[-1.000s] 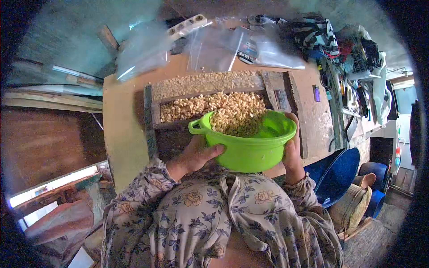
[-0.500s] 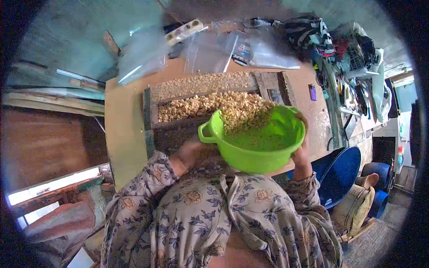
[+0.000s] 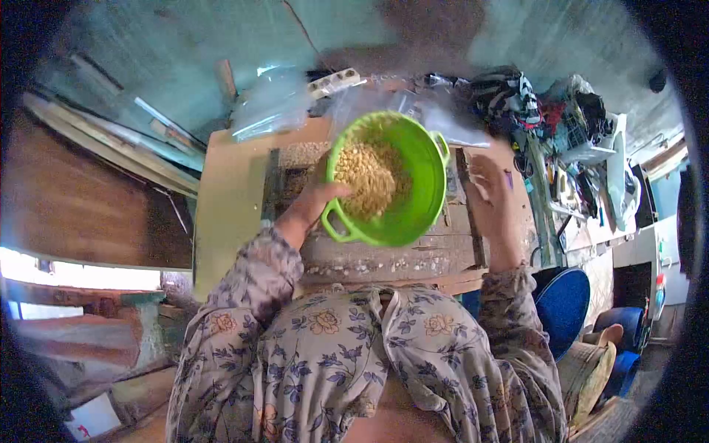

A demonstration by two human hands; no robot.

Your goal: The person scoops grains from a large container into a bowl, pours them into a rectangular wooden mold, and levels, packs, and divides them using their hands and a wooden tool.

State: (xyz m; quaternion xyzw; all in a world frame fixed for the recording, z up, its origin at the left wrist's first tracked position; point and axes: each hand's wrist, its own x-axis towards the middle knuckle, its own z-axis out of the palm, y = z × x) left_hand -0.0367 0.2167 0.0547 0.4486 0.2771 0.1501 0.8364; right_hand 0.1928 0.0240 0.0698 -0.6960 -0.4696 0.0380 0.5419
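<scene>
A bright green plastic basin (image 3: 426,184) with loop handles is tilted above the wooden tray (image 3: 436,247), its inside facing me. Pale yellow pieces (image 3: 369,173), like beans or chopped nuts, lie in its left half. My left hand (image 3: 314,203) grips the basin's left side, with the thumb over the rim and the other fingers hidden behind it. To the right of the basin, apart from it, my right hand (image 3: 493,196) is raised over the tray's right edge, fingers spread and holding nothing. More pale pieces (image 3: 303,153) show in the tray's far left part.
The tray rests on a light wooden table (image 3: 229,221). Clear plastic bags (image 3: 273,103) and a power strip (image 3: 334,83) lie along the back. Tools and a white basket (image 3: 591,148) crowd the right side. A blue tub (image 3: 561,306) stands below right.
The basin has moved up and left and turned, its inside now toward me. My right hand has let go of its rim; my left hand now grips its side. The view has shifted.
</scene>
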